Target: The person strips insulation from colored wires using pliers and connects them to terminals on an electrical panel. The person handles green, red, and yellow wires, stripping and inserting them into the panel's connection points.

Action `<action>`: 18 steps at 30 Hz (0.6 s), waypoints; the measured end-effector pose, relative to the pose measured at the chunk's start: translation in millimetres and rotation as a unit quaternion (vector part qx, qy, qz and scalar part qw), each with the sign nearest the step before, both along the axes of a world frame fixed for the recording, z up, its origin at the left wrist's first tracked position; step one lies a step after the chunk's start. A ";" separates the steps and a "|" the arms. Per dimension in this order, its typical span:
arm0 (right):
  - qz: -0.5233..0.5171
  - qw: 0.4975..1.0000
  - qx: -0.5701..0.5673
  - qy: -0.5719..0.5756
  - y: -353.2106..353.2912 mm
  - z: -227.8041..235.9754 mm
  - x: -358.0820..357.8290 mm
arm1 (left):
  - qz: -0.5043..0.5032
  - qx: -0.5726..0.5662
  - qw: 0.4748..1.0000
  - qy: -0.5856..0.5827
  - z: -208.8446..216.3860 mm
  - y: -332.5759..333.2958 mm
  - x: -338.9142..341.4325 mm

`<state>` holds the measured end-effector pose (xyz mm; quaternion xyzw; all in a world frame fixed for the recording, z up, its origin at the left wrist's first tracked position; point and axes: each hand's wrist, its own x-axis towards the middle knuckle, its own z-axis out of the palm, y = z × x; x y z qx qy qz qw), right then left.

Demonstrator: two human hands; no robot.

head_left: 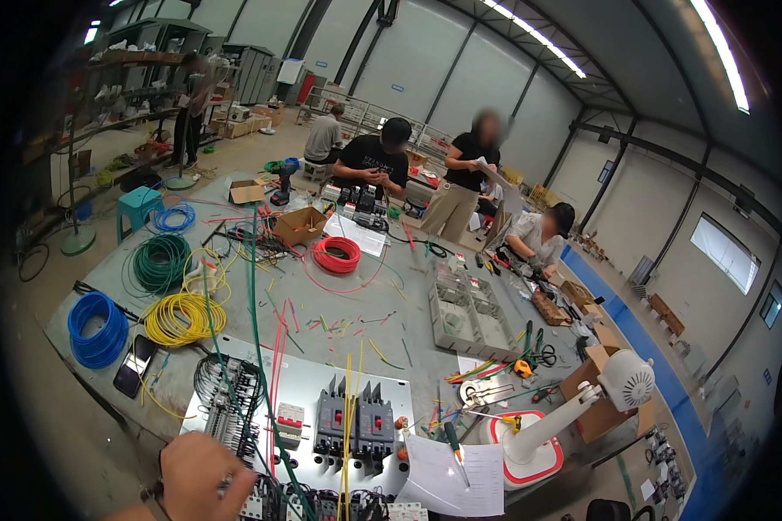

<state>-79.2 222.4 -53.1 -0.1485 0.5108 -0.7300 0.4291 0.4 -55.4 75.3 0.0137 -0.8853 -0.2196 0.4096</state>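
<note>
At the lower left my left hand [202, 478] is closed, fingers curled, with a band at its wrist. Whatever it may hold is hidden. It hangs beside a row of terminal blocks [235, 399] on a metal mounting plate [274, 360]. Two dark circuit breakers [354, 417] with red switches stand on this plate, and a smaller white breaker [290, 424] with a red lever sits left of them. Long green, red and yellow wires [347, 417] rise across the plate. More wired components line its near edge, partly cut off. My right hand is out of view.
Wire coils in blue [97, 330], yellow [185, 319], green [158, 263] and red [336, 254] lie on the table, with a phone [135, 366]. A grey divided bin [469, 314], a white fan [530, 430] and a paper with a screwdriver [456, 453] are right. Co-workers are beyond.
</note>
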 end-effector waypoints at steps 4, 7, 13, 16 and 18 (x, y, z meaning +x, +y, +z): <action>0.043 0.997 0.056 -0.021 -9.8 18.0 -6.6 | -0.191 -0.225 0.956 0.009 27.1 17.2 15.3; 0.076 0.996 0.044 -0.031 -15.6 29.8 -8.6 | -0.237 -0.244 0.940 0.004 32.3 29.0 1.9; 0.163 0.985 0.025 -0.059 -6.2 21.0 -14.0 | -0.268 -0.217 0.899 -0.270 27.6 39.7 14.6; 0.172 0.984 -0.013 -0.035 -12.9 47.9 -13.7 | -0.254 -0.175 0.885 -0.349 23.7 43.7 22.3; 0.117 0.992 0.007 -0.041 -11.2 50.1 -14.2 | -0.252 -0.093 0.902 -0.338 22.4 45.7 25.9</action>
